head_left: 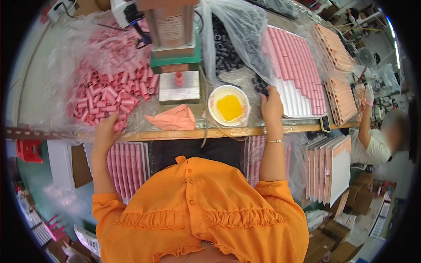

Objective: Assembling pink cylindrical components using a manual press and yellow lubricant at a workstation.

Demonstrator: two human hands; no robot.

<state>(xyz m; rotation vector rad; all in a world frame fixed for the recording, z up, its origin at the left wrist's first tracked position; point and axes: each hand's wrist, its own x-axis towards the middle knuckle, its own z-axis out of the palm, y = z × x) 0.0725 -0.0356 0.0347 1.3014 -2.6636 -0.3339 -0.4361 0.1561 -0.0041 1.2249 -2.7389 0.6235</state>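
Note:
At the near edge of a heap of pink plastic tubes [105, 94], my left hand [105, 131] is closed around a pink tube [119, 126], partly hidden by the fingers. My right hand [272, 107] reaches to a few small black rings [259, 83] beside a white tray, its thumb and fingers pinched on one at the edge of the group. Between my hands, a bench press [175, 48] with a green body stands over a metal block [169, 90]. One pink tube [179, 79] is upright on that block.
A white bowl [212, 115] holds yellow material, beside a folded orange cloth [175, 118]. More black rings [226, 57] lie under clear plastic. A white tray [289, 98] carries rows of pink tubes; stacked orange trays [340, 98] stand farther right. Another person's arm [365, 118] shows at right.

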